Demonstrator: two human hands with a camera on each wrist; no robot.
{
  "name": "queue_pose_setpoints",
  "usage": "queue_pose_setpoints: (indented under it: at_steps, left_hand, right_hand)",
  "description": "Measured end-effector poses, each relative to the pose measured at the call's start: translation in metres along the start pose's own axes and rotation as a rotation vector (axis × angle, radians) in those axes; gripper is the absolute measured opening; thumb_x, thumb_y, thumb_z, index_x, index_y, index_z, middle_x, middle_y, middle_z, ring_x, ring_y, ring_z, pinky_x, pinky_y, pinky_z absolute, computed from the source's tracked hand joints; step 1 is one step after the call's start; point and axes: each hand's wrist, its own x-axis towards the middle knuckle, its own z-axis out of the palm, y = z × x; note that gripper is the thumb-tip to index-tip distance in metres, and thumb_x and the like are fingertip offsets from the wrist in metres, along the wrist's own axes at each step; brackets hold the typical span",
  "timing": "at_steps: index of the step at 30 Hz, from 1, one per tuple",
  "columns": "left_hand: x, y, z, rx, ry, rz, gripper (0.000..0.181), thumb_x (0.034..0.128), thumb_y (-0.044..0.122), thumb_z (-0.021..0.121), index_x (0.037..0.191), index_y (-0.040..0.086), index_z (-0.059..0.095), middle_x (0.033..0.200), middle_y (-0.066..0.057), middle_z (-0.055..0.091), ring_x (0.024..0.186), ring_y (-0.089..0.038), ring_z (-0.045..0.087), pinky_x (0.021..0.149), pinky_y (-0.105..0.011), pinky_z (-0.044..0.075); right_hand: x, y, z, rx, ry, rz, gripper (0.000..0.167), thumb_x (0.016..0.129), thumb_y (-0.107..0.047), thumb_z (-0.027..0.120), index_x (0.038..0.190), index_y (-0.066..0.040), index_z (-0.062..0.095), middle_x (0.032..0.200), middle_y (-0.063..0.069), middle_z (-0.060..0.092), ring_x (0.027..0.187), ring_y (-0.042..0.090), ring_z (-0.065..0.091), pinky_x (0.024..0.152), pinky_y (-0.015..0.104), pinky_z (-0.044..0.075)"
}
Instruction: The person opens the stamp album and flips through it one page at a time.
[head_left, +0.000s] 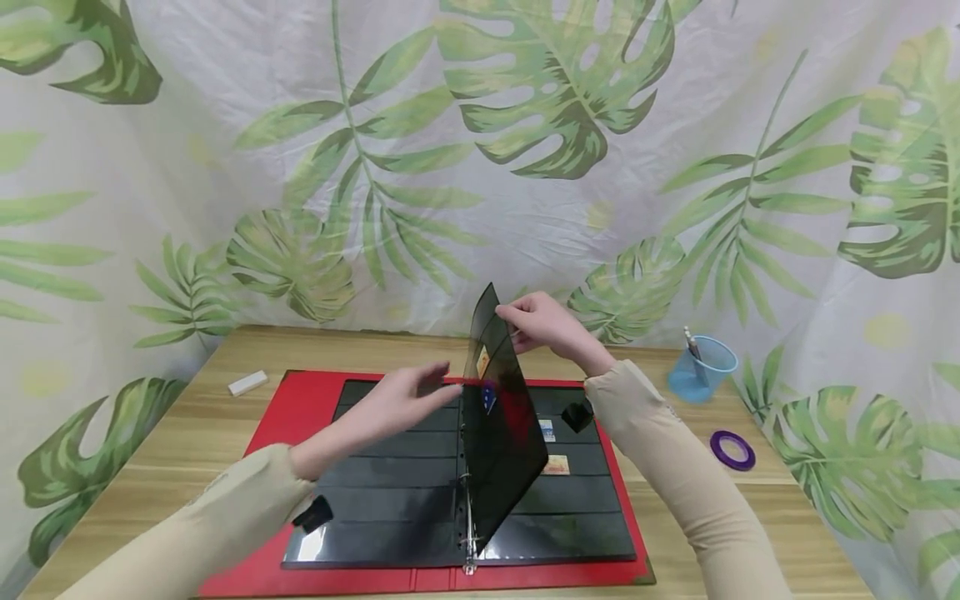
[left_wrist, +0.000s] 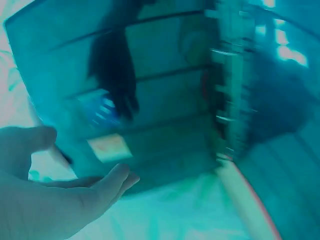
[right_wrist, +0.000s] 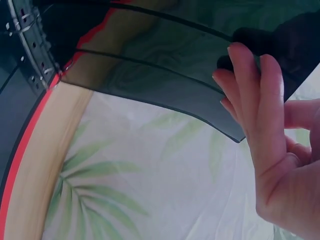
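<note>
A red ring binder (head_left: 258,467) lies spread on the table, with dark pocket pages on both sides. One dark page (head_left: 504,450) stands nearly upright from the rings; the right hand (head_left: 551,327) pinches its upper outer edge, thumb on one side and fingers behind. In the right wrist view, fingers of the right hand (right_wrist: 265,115) touch the page (right_wrist: 165,95). The left hand (head_left: 393,404) hovers over the left side, beside the raised page, fingers loosely extended and holding nothing. Small stamp-like cards (head_left: 557,465) sit in the right-hand pockets; others (left_wrist: 109,147) show in the raised page.
A white block (head_left: 248,383) lies at the table's back left. On the right stand a blue mesh cup (head_left: 692,379) holding pens and, nearer, a purple tape roll (head_left: 732,451). A leaf-patterned cloth (head_left: 420,167) hangs behind the table.
</note>
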Motion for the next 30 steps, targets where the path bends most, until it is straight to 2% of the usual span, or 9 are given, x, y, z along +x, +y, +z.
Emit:
queue_pose_setpoints:
  at_steps: [4, 8, 13, 17, 19, 22, 25, 28, 30]
  left_hand:
    - [0.019, 0.022, -0.002, -0.145, -0.030, -0.071, 0.066, 0.1014, 0.042, 0.052, 0.150, 0.000, 0.038, 0.153, -0.019, 0.045, 0.139, -0.034, 0.049, 0.110, -0.050, 0.045]
    - [0.026, 0.032, -0.003, -0.220, -0.043, -0.132, 0.071, 0.1018, 0.045, 0.050, 0.153, 0.001, 0.032, 0.157, -0.018, 0.040, 0.141, -0.034, 0.046, 0.112, -0.051, 0.043]
    - [0.028, 0.039, -0.004, -0.275, -0.056, -0.135, 0.066, 0.0999, 0.052, 0.050, 0.148, 0.007, 0.043, 0.143, -0.014, 0.058, 0.136, -0.030, 0.052, 0.110, -0.050, 0.044]
    - [0.028, 0.042, -0.005, -0.298, -0.061, -0.119, 0.063, 0.1013, 0.045, 0.051, 0.149, 0.005, 0.041, 0.141, -0.015, 0.058, 0.133, -0.028, 0.055, 0.109, -0.048, 0.045]
    - [0.028, 0.041, -0.005, -0.282, -0.056, -0.108, 0.060, 0.1032, 0.037, 0.049, 0.150, 0.001, 0.038, 0.135, -0.016, 0.060, 0.124, -0.028, 0.059, 0.104, -0.044, 0.048]
    - [0.027, 0.040, -0.006, -0.268, -0.037, -0.104, 0.047, 0.1039, 0.024, 0.044, 0.143, -0.003, 0.043, 0.108, -0.016, 0.063, 0.095, -0.025, 0.061, 0.084, -0.035, 0.049]
    - [0.026, 0.038, -0.009, -0.255, -0.012, -0.099, 0.046, 0.1013, 0.013, 0.038, 0.143, -0.006, 0.042, 0.105, -0.018, 0.060, 0.087, -0.023, 0.052, 0.075, -0.031, 0.042]
    - [0.022, 0.035, -0.014, -0.234, 0.002, -0.105, 0.055, 0.1002, 0.009, 0.035, 0.152, -0.010, 0.027, 0.140, -0.027, 0.050, 0.118, -0.029, 0.055, 0.093, -0.040, 0.049]
    - [0.018, 0.031, -0.017, -0.235, -0.004, -0.118, 0.058, 0.1011, 0.009, 0.033, 0.154, -0.010, 0.019, 0.154, -0.029, 0.035, 0.139, -0.037, 0.043, 0.110, -0.050, 0.042]
  right_hand:
    - [0.004, -0.004, 0.009, 0.000, 0.009, 0.004, 0.045, 0.103, -0.027, 0.050, 0.063, -0.008, 0.044, 0.053, -0.004, 0.037, 0.052, 0.009, 0.053, 0.075, 0.037, 0.062]
    - [0.007, -0.007, 0.019, -0.005, 0.012, 0.007, 0.042, 0.103, -0.031, 0.052, 0.068, -0.006, 0.051, 0.056, -0.003, 0.047, 0.058, 0.011, 0.064, 0.070, 0.035, 0.062]
    - [0.008, -0.009, 0.026, -0.058, 0.026, -0.020, 0.041, 0.101, -0.038, 0.055, 0.076, -0.007, 0.063, 0.065, 0.000, 0.060, 0.060, 0.013, 0.066, 0.066, 0.033, 0.062]
    - [0.006, -0.010, 0.028, -0.094, 0.033, -0.040, 0.042, 0.099, -0.045, 0.055, 0.094, -0.007, 0.073, 0.091, 0.008, 0.076, 0.071, 0.016, 0.072, 0.069, 0.035, 0.062]
    - [0.004, -0.009, 0.028, -0.096, 0.025, -0.045, 0.043, 0.099, -0.046, 0.055, 0.103, -0.008, 0.074, 0.101, 0.012, 0.077, 0.076, 0.018, 0.074, 0.071, 0.035, 0.062]
    - [0.003, -0.006, 0.028, -0.076, 0.009, -0.049, 0.046, 0.100, -0.046, 0.054, 0.112, -0.006, 0.072, 0.108, 0.015, 0.075, 0.083, 0.021, 0.076, 0.074, 0.033, 0.062]
    - [0.001, 0.000, 0.026, -0.050, 0.020, -0.054, 0.045, 0.100, -0.043, 0.054, 0.118, -0.005, 0.069, 0.110, 0.015, 0.074, 0.089, 0.024, 0.076, 0.077, 0.034, 0.062]
    - [0.000, 0.009, 0.024, -0.052, 0.050, -0.056, 0.042, 0.100, -0.040, 0.056, 0.120, -0.006, 0.068, 0.110, 0.013, 0.075, 0.092, 0.026, 0.076, 0.082, 0.037, 0.061]
    - [-0.001, 0.019, 0.021, -0.067, 0.068, -0.059, 0.038, 0.100, -0.037, 0.056, 0.119, -0.006, 0.068, 0.110, 0.013, 0.075, 0.094, 0.027, 0.075, 0.085, 0.039, 0.061]
